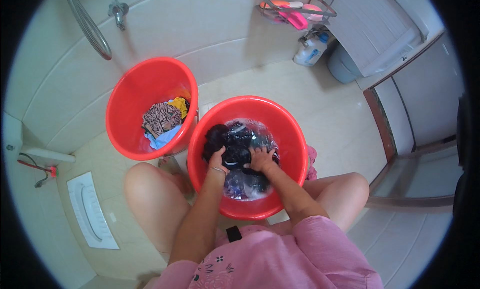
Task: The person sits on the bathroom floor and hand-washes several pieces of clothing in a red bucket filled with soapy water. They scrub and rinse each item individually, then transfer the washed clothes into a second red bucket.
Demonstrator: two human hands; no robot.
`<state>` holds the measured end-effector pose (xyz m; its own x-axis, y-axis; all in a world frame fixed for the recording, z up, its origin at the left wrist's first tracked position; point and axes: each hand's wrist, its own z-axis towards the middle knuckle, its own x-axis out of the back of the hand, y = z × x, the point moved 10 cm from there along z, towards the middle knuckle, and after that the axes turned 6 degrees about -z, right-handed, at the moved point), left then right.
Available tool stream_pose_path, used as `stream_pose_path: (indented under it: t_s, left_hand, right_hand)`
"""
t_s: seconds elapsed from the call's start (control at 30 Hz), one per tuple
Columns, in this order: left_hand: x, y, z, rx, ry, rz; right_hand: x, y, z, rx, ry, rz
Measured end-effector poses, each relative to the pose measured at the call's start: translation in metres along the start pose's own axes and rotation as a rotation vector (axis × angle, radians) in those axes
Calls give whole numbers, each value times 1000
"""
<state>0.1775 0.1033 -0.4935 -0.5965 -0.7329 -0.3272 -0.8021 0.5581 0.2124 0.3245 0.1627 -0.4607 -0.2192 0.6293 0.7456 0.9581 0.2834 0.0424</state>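
Note:
A red basin (248, 103) stands between my knees, with soapy water and dark wet clothes inside. My left hand (218, 160), a bracelet at its wrist, grips a black garment (235, 153) at the basin's left side; its fingers are partly hidden by the cloth. Pressed flat on the dark cloth to the right is my right hand (262, 159), its fingers spread. Foam and bubbles float around both hands. Closer to me, a dark, purplish part of the laundry (240, 185) lies in the water.
At the left, a red bucket (125, 89) holds patterned, yellow and light blue clothes (162, 120). Pink cloth (311, 161) shows beside the basin's right. A squat toilet (92, 211), a detergent bottle (311, 50), a grey bucket (343, 66) and a wall rack (300, 11) stand farther off.

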Motion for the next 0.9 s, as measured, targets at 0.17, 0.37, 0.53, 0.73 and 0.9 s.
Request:
stream_pose_path:
  t_s: [0.17,0.37,0.53,0.73,0.9]
  left_hand:
    - [-8,8,1,-95,-86,-123]
    - [-2,6,-18,-80,153,-17]
    - [-80,16,-53,-33,-654,-170]
    - [-56,23,-55,-444,-752,-150]
    - [-65,6,-45,-177,-694,-370]
  right_hand:
    - [0,-3,13,-60,239,-274]
    - [95,21,-37,10,503,788]
    - [176,-61,-165,577,711,468]
    - [184,-124,-220,792,854,498]
    - [184,-41,-118,342,1033,929]
